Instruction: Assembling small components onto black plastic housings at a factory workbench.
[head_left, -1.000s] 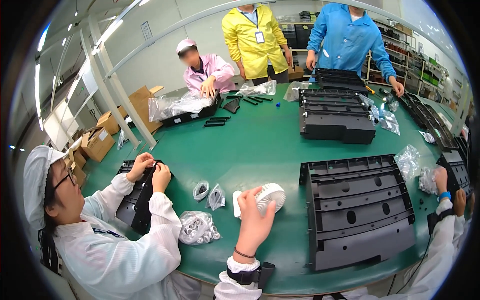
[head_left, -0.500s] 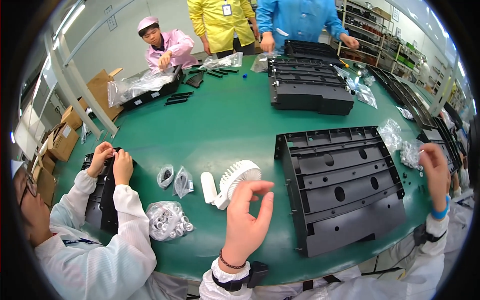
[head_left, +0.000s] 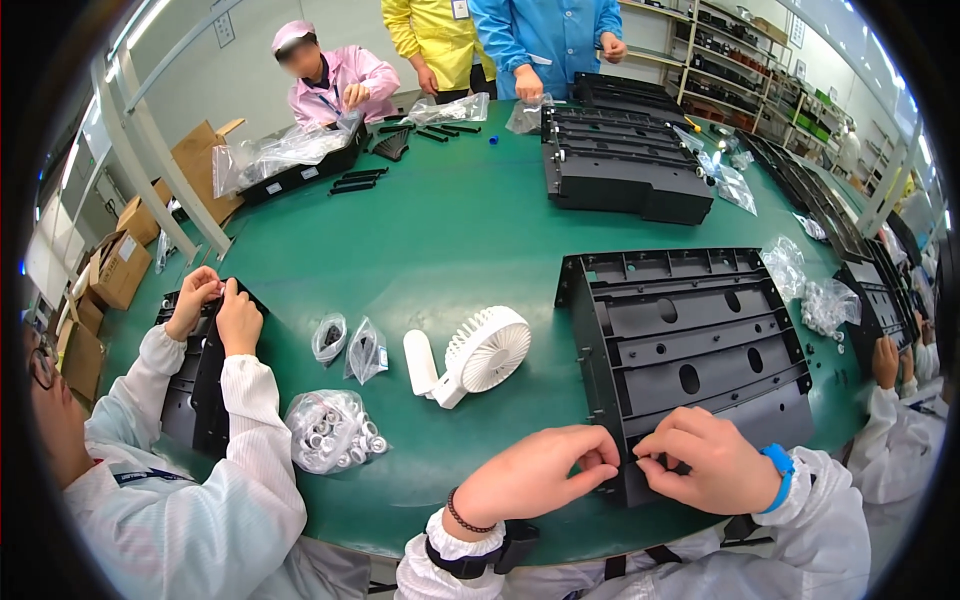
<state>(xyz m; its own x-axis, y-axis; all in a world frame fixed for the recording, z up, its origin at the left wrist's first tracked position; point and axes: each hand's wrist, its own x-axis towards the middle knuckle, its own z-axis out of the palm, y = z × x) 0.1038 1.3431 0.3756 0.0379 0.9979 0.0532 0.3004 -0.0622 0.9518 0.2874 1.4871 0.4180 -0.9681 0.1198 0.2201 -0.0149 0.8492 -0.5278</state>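
Pinching at the near-left corner of the black plastic panel, which lies flat on the green counter, both hands work close together: left hand and right hand each in a narrow fingertip grip there. Keeping the panel flat and steady should help; the white fan sits just left.

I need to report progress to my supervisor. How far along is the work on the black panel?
Done: the black panel lies flat on the green table. In hand: the left hand and right hand pinch something small at its near corner. Left: cannot tell; its holes look empty.
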